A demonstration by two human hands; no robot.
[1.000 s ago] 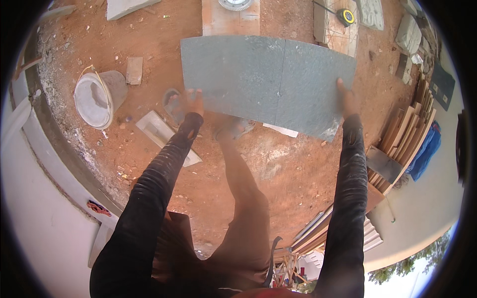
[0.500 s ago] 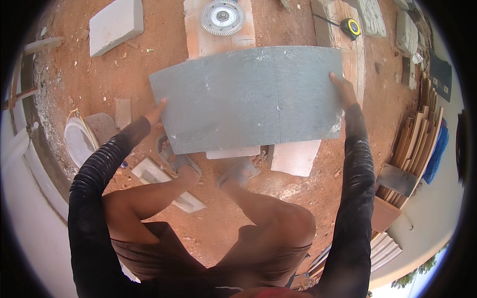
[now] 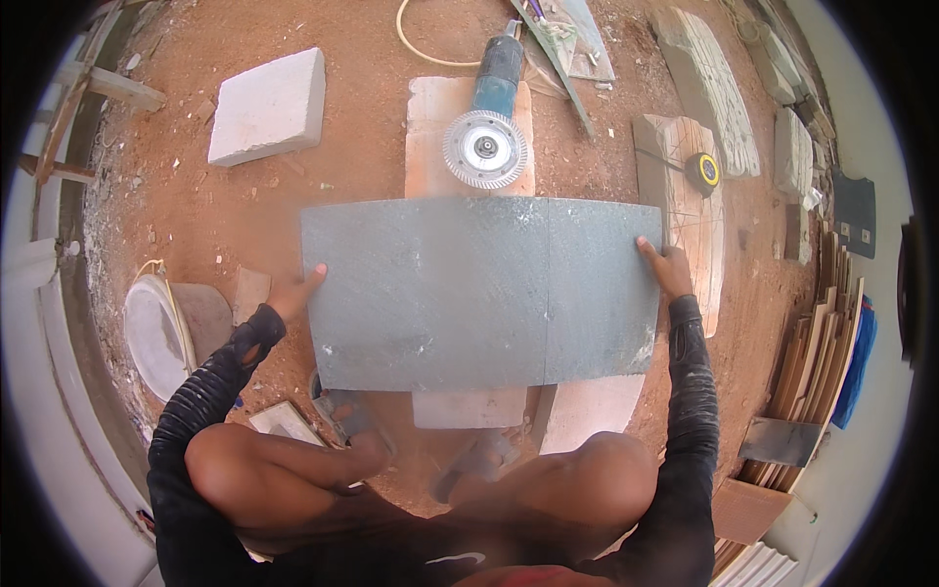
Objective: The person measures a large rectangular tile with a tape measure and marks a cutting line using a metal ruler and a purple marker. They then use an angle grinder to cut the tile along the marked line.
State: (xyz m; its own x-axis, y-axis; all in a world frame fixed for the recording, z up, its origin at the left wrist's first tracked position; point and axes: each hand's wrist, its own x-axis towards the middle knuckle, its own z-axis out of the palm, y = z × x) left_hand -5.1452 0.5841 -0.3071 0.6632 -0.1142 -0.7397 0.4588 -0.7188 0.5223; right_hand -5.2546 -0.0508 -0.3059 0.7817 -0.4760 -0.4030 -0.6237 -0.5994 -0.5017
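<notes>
A large blue-grey tile [image 3: 440,293] with a thin line across its right part is between my hands. My left hand [image 3: 296,291] grips its left edge, thumb on top and fingers hidden beneath. On the right edge my right hand [image 3: 669,269] has the same hold. Pale blocks [image 3: 469,408] show below the tile's near edge; whether it rests on them I cannot tell. Just beyond its far edge, an angle grinder [image 3: 497,83] with a toothed cutting disc [image 3: 485,149] lies on a pale block [image 3: 426,147].
A yellow-and-black tape measure [image 3: 702,173] lies on a long block at right. A white block [image 3: 269,108] sits far left, and a bucket [image 3: 156,333] stands by my left arm. Stacked boards [image 3: 817,333] lean along the right wall. A hose [image 3: 416,39] curls beyond the grinder.
The tile has gone from slightly tilted to nearly level, and both hands keep their hold. The view has shifted, so the whole grinder now shows and the scene sits lower.
</notes>
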